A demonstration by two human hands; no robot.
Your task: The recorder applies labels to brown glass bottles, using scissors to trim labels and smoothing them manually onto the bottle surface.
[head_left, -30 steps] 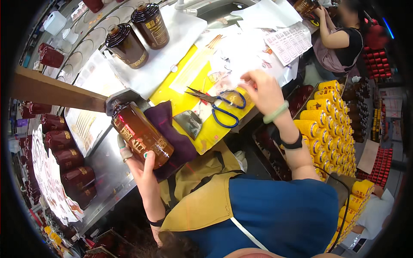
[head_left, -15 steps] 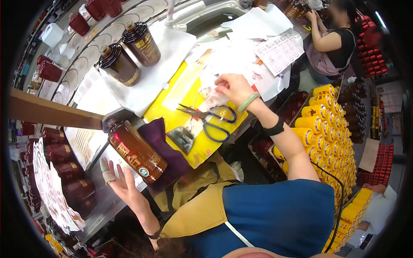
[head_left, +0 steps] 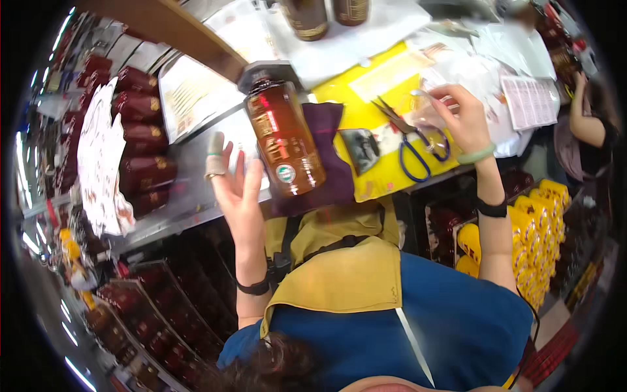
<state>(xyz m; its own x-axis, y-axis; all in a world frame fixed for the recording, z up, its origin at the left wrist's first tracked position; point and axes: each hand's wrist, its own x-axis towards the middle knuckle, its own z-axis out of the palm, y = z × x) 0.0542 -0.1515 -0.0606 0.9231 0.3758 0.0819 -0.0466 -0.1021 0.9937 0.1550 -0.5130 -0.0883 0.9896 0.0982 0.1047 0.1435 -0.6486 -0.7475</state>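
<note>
A brown glass bottle [head_left: 285, 144] with gold and white markings lies on its side, partly on a folded purple cloth [head_left: 332, 130]. Its neck end meets a dark angular block [head_left: 274, 73] at the end of a wooden bar. Just left of the bottle is my left hand [head_left: 236, 186], fingers spread and empty, with wrappings on one finger. My right hand [head_left: 464, 117] hovers over the yellow mat [head_left: 375, 179], thumb and fingertips pinched together; what they hold, if anything, is unclear. Below it lie blue-handled scissors [head_left: 411, 140]. A dark, glossy packet [head_left: 361, 150] sits beside the cloth.
Dark bottles [head_left: 305, 19] stand on white paper at the far edge. Printed sheets [head_left: 530, 103] lie at the right. Red-brown bottles [head_left: 145, 137] line the left, beside a stack of cut paper [head_left: 101, 157]. Yellow cans [head_left: 532, 228] are stacked at lower right. Another person [head_left: 591, 124] works at far right.
The view has swung leftward, so the table's things appear further right. My left hand stays spread beside the bottle; my right hand is still pinched above the mat near the scissors.
</note>
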